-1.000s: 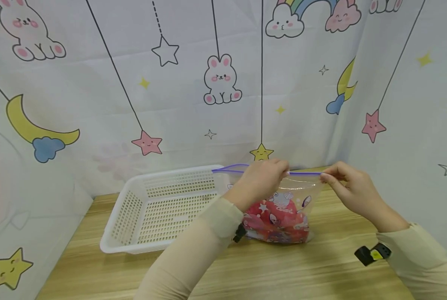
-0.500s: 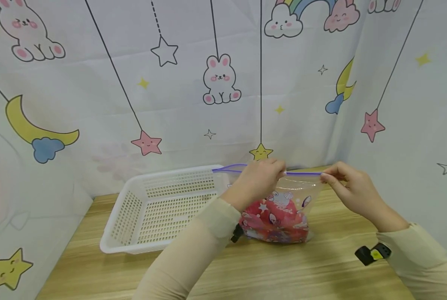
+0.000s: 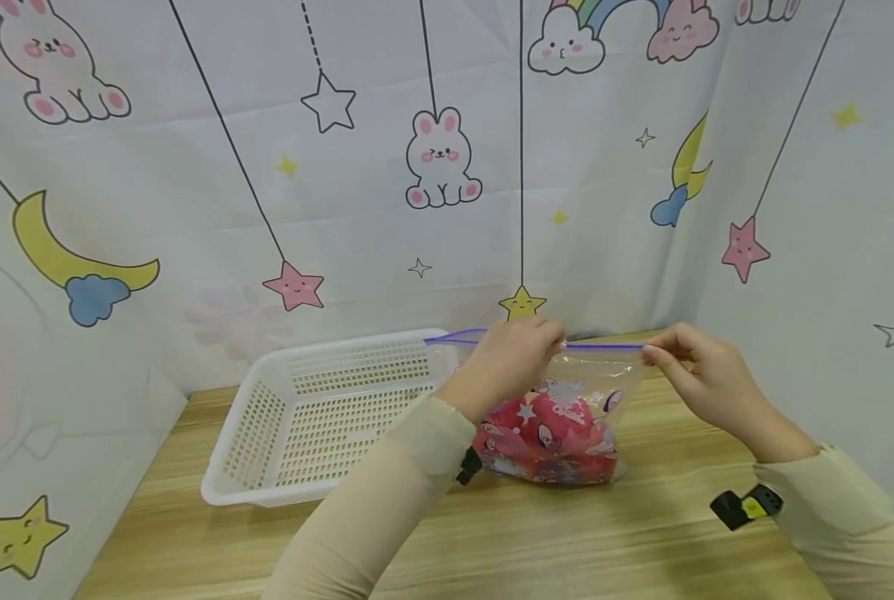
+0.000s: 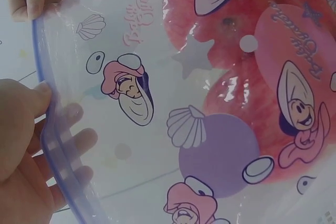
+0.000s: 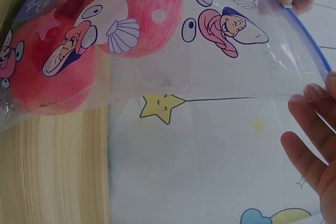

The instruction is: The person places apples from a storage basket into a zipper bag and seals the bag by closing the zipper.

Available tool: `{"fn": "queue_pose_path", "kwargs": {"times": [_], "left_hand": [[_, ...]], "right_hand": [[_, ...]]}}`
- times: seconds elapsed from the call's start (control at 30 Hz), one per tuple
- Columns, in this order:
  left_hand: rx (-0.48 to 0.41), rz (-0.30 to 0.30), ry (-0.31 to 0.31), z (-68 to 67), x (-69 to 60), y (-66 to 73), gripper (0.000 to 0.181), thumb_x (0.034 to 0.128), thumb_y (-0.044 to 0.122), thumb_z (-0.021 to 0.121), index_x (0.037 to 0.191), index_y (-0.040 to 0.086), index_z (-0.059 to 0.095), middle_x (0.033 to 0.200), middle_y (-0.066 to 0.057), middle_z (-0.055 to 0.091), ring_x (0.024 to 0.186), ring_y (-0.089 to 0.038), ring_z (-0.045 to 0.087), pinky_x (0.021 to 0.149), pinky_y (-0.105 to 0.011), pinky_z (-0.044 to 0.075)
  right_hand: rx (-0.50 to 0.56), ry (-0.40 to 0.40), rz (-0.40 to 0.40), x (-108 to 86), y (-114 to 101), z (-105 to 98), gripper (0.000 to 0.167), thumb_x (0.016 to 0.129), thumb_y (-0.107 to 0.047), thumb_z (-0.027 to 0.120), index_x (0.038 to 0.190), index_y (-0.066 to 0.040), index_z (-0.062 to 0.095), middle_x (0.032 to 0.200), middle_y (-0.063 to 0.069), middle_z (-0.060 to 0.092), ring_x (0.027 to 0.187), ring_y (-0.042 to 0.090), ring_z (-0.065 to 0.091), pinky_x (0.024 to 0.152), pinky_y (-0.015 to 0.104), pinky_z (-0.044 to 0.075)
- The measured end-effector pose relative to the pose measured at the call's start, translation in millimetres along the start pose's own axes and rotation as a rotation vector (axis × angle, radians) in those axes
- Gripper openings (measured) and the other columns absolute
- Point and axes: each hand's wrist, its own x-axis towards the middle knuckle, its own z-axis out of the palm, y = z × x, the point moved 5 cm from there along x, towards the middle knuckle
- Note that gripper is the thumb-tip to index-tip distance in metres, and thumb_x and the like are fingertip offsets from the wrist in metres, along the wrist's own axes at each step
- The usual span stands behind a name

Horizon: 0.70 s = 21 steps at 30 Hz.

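Note:
A clear zip bag (image 3: 566, 417) with purple strips and printed cartoon shells stands on the table, right of the white basket. Red round fruits (image 5: 52, 72), apple-like, lie inside it. My left hand (image 3: 508, 354) pinches the zip (image 5: 310, 38) near the middle; a white slider (image 5: 287, 6) shows by its fingertips. Left of that hand the two purple strips stand apart; to the right they run as one line. With thumb and forefinger, my right hand (image 3: 705, 383) pinches the bag's top right corner, its other fingers free. The left forearm hides the bag's lower left part.
The white perforated basket (image 3: 225, 442) stands left of the bag, with the bag's left corner over its right end. Wood-grain tabletop (image 3: 566, 542) extends in front. A printed white curtain (image 3: 372, 217) hangs behind and at the sides.
My left hand has slid a little leftward along the zip, and more of the joined purple line shows to its right. My right hand stays at the corner.

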Motion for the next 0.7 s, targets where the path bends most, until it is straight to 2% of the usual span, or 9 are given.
{"fn": "queue_pose_path", "kwargs": {"times": [0.3,0.53,0.7], "left_hand": [[0.000,-0.006,0.022,0.4,-2.8,-3.9,0.019,0.1003,0.030,0.043,0.099,0.018,0.058,0.090,0.007,0.060,0.080,-0.008,0.056,0.073,-0.025,0.047],[-0.029,-0.024,0.011,0.7,-4.7,-6.6,0.019,0.1003,0.031,0.042,0.099,0.019,0.057,0.087,0.008,0.058,0.077,-0.007,0.052,0.071,-0.023,0.042],[-0.025,-0.039,0.001,0.1,-6.7,-9.7,0.018,0.1003,0.030,0.043,0.099,0.019,0.057,0.086,0.008,0.058,0.078,-0.008,0.053,0.072,-0.025,0.043]], "right_hand": [[-0.004,-0.004,0.008,0.2,-0.5,-0.2,0.012,0.085,0.006,0.062,0.086,-0.006,0.061,0.078,0.000,0.068,0.077,-0.014,0.053,0.073,0.001,0.042],[-0.006,-0.005,0.020,-0.2,-0.4,-0.5,0.011,0.086,0.003,0.062,0.085,-0.008,0.061,0.079,0.001,0.068,0.078,-0.014,0.053,0.072,0.002,0.042],[-0.015,-0.006,0.021,-0.1,-0.9,-0.7,0.011,0.087,0.002,0.062,0.086,-0.008,0.061,0.078,-0.001,0.067,0.077,-0.014,0.053,0.071,0.002,0.042]]}}
